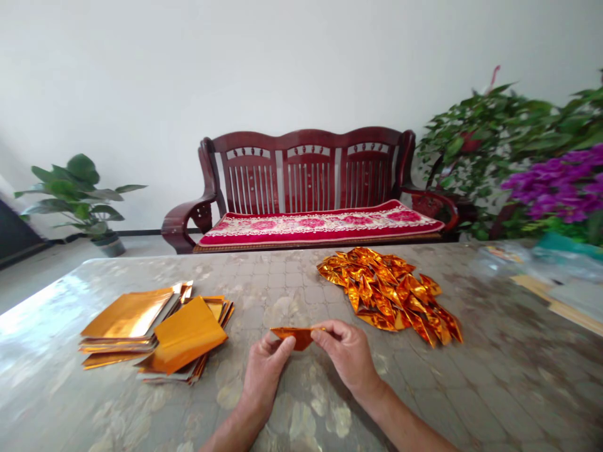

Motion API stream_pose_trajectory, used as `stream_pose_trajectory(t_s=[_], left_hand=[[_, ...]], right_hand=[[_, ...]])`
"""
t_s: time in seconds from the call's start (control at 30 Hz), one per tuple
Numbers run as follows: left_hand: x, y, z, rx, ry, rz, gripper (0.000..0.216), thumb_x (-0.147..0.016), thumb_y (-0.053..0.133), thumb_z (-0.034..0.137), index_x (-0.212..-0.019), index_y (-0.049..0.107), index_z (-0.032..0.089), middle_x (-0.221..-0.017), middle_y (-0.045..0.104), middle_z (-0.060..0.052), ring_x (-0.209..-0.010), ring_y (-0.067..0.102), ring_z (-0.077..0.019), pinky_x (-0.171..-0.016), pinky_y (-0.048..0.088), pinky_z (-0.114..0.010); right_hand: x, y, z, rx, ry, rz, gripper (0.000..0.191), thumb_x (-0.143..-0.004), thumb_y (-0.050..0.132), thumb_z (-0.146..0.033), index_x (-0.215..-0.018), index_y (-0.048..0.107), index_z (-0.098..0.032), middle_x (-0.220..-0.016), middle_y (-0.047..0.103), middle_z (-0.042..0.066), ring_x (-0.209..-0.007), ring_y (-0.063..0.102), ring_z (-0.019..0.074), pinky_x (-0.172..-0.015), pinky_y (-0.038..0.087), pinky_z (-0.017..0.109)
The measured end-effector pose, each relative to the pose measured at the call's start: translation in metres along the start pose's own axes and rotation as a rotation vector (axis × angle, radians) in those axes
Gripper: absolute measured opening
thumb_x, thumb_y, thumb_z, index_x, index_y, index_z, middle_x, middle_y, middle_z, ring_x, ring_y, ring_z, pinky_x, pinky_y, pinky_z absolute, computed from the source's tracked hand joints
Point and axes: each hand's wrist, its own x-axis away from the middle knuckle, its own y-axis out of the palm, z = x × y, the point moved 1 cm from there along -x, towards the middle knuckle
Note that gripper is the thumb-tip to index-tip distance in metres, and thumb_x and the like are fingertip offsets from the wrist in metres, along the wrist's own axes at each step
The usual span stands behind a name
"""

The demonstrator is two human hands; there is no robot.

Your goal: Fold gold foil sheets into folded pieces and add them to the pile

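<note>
Between both hands, just above the table, is a folded piece of gold foil paper (304, 339), wide along its top edge and narrower below. My left hand (266, 367) pinches its left part, the thumb lying on the near face. At the right end, the thumb and fingers of my right hand (347, 356) grip it too. Flat gold foil sheets (191, 333) are stacked in two uneven piles to the left. Beyond my right hand lies a heap of folded gold foil pieces (384, 292), pointed and shiny.
A patterned cover lies over the table (264, 292). Clear plastic bags (560, 263) and flat boards sit at the right edge, by purple flowers (560, 182). Behind the table stands a dark red wooden bench (308, 169); a potted plant (89, 201) is on the floor at left.
</note>
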Motion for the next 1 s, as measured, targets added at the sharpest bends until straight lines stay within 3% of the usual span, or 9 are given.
stream_pose_trajectory(t_s=[0.13, 0.2, 0.3, 0.6, 0.87, 1.0], left_hand=[[-0.005, -0.011, 0.003, -0.234, 0.294, 0.175, 0.037, -0.072, 0.076, 0.030, -0.107, 0.069, 0.020, -0.099, 0.075, -0.005, -0.090, 0.068, -0.0203, -0.082, 0.052, -0.031], [-0.005, -0.014, 0.009, -0.365, 0.429, 0.220, 0.028, -0.073, 0.074, 0.026, -0.101, 0.072, 0.020, -0.092, 0.074, -0.004, -0.083, 0.066, -0.0182, -0.079, 0.052, -0.029], [-0.003, -0.014, 0.016, -0.479, 0.559, 0.169, 0.013, -0.077, 0.071, 0.025, -0.088, 0.076, 0.021, -0.081, 0.071, -0.002, -0.073, 0.063, -0.0162, -0.069, 0.051, -0.027], [-0.005, -0.017, 0.013, -0.708, 0.390, 0.096, 0.017, -0.087, 0.063, 0.027, -0.074, 0.070, 0.020, -0.070, 0.068, 0.001, -0.068, 0.061, -0.0157, -0.067, 0.045, -0.026], [0.005, -0.005, 0.024, -0.848, 0.638, -0.037, 0.011, -0.091, 0.062, 0.029, -0.086, 0.070, 0.023, -0.077, 0.070, 0.000, -0.076, 0.059, -0.0176, -0.073, 0.042, -0.029], [0.010, 0.003, 0.020, -0.762, 0.528, -0.061, 0.019, -0.094, 0.059, 0.030, -0.078, 0.068, 0.021, -0.070, 0.067, 0.002, -0.072, 0.059, -0.0161, -0.072, 0.042, -0.027]], right_hand=[[0.002, 0.000, -0.001, 0.036, 0.008, -0.015, 0.020, -0.076, 0.067, -0.036, -0.071, 0.076, -0.019, -0.062, 0.070, 0.002, -0.059, 0.062, 0.0172, -0.057, 0.048, 0.025], [0.002, 0.000, 0.000, 0.041, 0.015, -0.017, 0.020, -0.076, 0.068, -0.037, -0.070, 0.077, -0.019, -0.061, 0.069, 0.001, -0.059, 0.061, 0.0171, -0.057, 0.048, 0.025], [0.002, -0.001, 0.001, 0.043, 0.016, -0.018, 0.020, -0.074, 0.068, -0.037, -0.070, 0.076, -0.020, -0.061, 0.069, 0.001, -0.059, 0.061, 0.0175, -0.058, 0.048, 0.026], [0.003, -0.001, 0.004, 0.072, -0.023, -0.019, 0.016, -0.076, 0.070, -0.035, -0.074, 0.077, -0.020, -0.069, 0.074, 0.003, -0.066, 0.066, 0.0193, -0.062, 0.050, 0.026], [0.009, 0.006, 0.004, 0.141, -0.121, -0.071, 0.012, -0.080, 0.069, -0.028, -0.074, 0.077, -0.021, -0.072, 0.075, 0.002, -0.068, 0.068, 0.0180, -0.066, 0.051, 0.024], [0.010, 0.005, 0.005, 0.155, -0.163, -0.009, 0.009, -0.079, 0.070, -0.027, -0.077, 0.076, -0.020, -0.071, 0.074, 0.001, -0.064, 0.066, 0.0159, -0.061, 0.050, 0.022]])
